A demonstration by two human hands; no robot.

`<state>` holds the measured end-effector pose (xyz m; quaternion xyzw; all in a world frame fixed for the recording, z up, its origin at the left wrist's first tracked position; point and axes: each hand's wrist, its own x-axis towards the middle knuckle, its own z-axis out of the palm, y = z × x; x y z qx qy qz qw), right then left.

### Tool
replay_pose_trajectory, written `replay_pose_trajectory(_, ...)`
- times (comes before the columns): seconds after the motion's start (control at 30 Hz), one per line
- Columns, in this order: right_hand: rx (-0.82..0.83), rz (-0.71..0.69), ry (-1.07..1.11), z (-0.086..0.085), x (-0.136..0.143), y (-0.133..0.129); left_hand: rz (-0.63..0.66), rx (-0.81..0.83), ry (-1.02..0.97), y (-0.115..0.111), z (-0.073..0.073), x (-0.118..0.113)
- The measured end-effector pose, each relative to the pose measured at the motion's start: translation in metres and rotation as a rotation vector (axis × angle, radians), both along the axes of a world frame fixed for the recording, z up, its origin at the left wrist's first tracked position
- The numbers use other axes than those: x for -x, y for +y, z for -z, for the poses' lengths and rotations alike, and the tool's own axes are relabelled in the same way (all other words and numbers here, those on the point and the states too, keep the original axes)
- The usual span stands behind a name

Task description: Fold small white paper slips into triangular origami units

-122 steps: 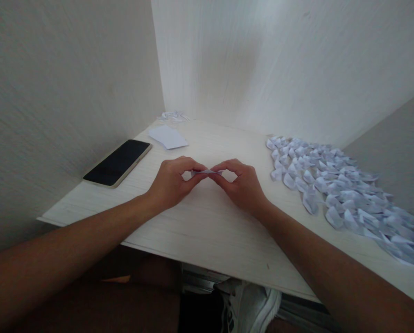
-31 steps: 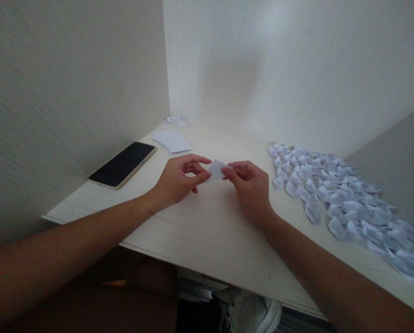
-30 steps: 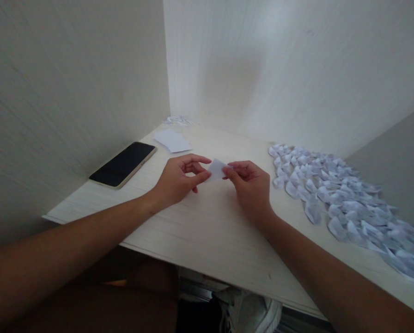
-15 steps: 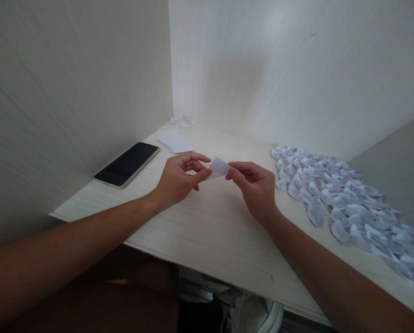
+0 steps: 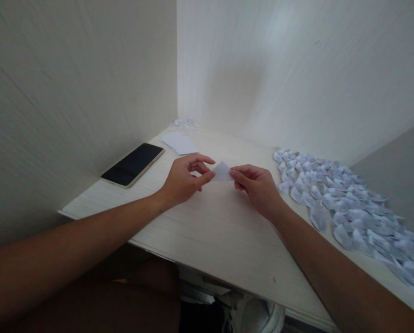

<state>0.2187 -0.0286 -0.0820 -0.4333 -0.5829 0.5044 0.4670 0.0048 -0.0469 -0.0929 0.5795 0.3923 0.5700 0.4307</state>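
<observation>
Between my two hands is a small piece of folded white paper [image 5: 222, 172], showing as a triangle with its tip pointing away from me. My left hand [image 5: 189, 177] pinches its left corner between thumb and fingers. At the right corner, my right hand [image 5: 253, 182] grips it with thumb and forefinger, the other fingers curled beneath. The paper is held just above the white table [image 5: 207, 231].
A phone [image 5: 133, 164] with a dark screen lies by the left wall. Behind my left hand are flat white paper sheets [image 5: 179, 143], with paper scraps [image 5: 185, 123] in the corner. Many folded paper pieces [image 5: 331, 189] cover the right side.
The paper has turned from a slanted position to a level triangle with its point upward. My right hand has come slightly lower, and the whole view has shifted a little.
</observation>
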Motion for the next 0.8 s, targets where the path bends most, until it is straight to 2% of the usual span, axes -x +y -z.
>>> replay_pose_trajectory(0.13,-0.079,0.024,-0.041,0.003,-0.002,0.003,0.064,0.003,0.0,0.001,0.002,0.0)
replay_pose_trajectory(0.33,-0.053,-0.009,0.023,0.0,-0.002,0.003,0.117,-0.044,0.096,0.003,0.005,0.003)
replay_pose_trajectory(0.43,-0.016,-0.015,0.085,-0.004,-0.002,0.002,0.111,-0.144,0.16,0.004,0.002,0.008)
replay_pose_trajectory(0.6,0.085,0.007,0.136,-0.006,-0.002,0.002,0.12,-0.441,0.358,0.001,-0.004,0.014)
replay_pose_trajectory(0.7,0.113,-0.022,0.151,-0.005,-0.002,0.002,0.071,-0.478,0.415,0.001,-0.005,0.013)
replay_pose_trajectory(0.8,0.1,-0.061,0.16,-0.004,-0.001,0.001,0.007,-0.466,0.386,0.002,-0.003,0.012)
